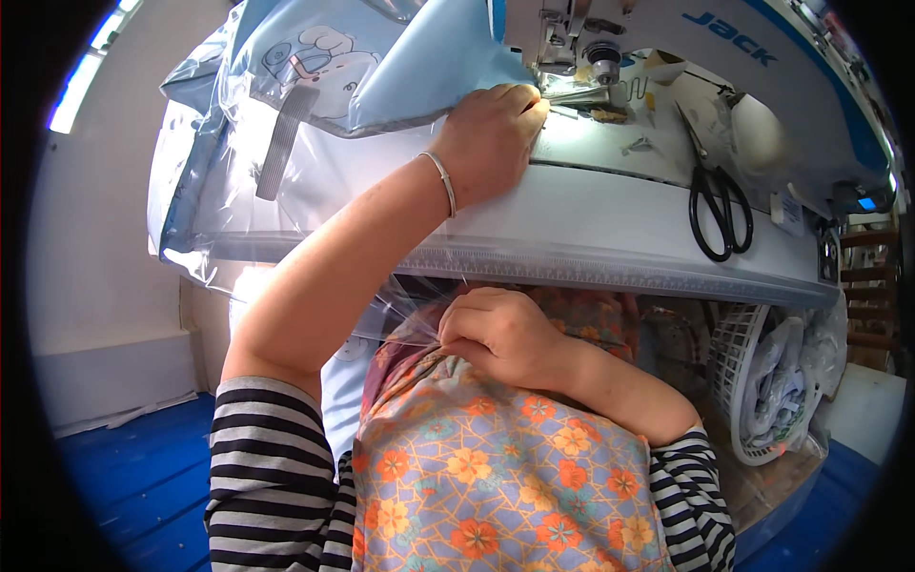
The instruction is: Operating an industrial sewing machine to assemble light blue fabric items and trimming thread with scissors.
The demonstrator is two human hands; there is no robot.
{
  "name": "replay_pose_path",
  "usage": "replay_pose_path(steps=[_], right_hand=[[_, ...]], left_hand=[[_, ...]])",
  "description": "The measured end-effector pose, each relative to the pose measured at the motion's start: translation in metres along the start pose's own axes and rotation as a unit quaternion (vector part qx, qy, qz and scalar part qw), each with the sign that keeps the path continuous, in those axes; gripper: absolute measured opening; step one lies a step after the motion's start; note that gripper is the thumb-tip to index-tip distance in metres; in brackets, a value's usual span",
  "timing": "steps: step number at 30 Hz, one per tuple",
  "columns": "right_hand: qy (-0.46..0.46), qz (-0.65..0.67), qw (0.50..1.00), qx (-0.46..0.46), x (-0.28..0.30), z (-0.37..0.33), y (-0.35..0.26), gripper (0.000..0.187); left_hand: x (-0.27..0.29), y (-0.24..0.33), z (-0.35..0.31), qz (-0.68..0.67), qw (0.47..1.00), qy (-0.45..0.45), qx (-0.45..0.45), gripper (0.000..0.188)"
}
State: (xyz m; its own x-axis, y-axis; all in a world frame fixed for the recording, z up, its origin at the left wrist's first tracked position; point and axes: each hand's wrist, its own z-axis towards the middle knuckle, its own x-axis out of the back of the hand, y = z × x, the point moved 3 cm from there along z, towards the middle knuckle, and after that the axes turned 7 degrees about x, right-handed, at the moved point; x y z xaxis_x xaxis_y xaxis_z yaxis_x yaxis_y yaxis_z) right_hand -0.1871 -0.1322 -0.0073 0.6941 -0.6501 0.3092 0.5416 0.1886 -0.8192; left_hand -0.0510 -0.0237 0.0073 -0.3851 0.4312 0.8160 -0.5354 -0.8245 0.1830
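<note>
Left hand point(494, 138) is resting on smooth blue sheeting point(443, 67), fingers' grip unclear; right hand point(500, 334) is pinching crinkly clear film point(415, 329); blue lettering point(730, 38) is standing out on the sewing machine point(791, 81)!

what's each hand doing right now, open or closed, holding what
Left hand: closed, holding blue fabric.
Right hand: closed, pinching clear plastic.

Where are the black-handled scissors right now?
In the head view, the scissors lie on the right part of the white sewing table, right of the left hand, just behind the ruler strip.
</note>
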Motion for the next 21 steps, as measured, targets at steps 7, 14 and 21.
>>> replay_pose_path(steps=[7, 14, 21], right_hand=[[-0.049, -0.013, 0.998, -0.033, 0.02, -0.003, -0.002, 0.009], [-0.077, 0.026, 0.992, -0.096, 0.042, -0.002, -0.004, 0.009], [-0.102, 0.005, 0.987, -0.123, 0.059, -0.005, -0.008, 0.008]], left_hand=[[0.001, 0.009, 0.0, 0.013, 0.998, -0.031, 0.046, 0.026], [0.001, 0.011, -0.001, 0.028, 0.997, -0.038, 0.064, 0.034], [-0.003, 0.017, -0.004, 0.024, 0.996, -0.05, 0.065, 0.04]])
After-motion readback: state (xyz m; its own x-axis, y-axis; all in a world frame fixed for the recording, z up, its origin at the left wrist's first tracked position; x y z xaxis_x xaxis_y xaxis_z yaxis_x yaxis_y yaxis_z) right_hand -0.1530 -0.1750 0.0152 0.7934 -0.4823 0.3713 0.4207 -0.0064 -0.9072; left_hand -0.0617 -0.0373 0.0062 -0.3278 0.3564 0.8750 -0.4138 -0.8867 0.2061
